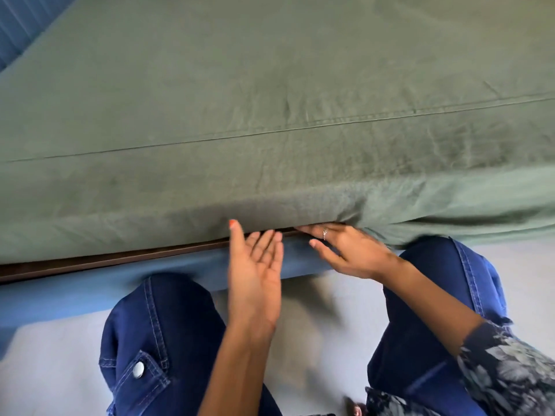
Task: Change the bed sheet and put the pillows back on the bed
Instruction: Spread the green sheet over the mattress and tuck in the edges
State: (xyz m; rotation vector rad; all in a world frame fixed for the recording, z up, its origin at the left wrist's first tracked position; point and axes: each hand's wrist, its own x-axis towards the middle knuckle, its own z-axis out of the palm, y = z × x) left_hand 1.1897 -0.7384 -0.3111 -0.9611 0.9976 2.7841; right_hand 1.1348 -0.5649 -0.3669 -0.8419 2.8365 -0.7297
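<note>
Two hands working at the near edge of the bed, tucking the green sheet [270, 100] under the mattress. Crouching low, with knees in blue jeans [156, 325] pressing against the blue bed frame [90, 283]. Right hand [345, 250] reaching palm down into the gap between mattress and frame, fingers slipping under the hanging fabric and pushing it in; not gripping anything, as far as showing. Left hand [255, 268] hovering just beside it, palm turned up and fingers straight, holding nothing, thumb tip touching or nearly touching the sheet's lower edge. Hands lying close together but not touching each other.

Judging progress: sheet already lying spread across the whole visible top, fairly smooth with only light creasing, and looking tucked along the stretch to the left, where a dark strip of the base [90, 264] is showing below it. Still hanging loose and bunched at the right, over the right knee, so needing more tucking there. Seeing no pillows anywhere here, so returning them to the bed probably remaining to do. Far sides of the bed lying out of view, so unable to tell about them.
</note>
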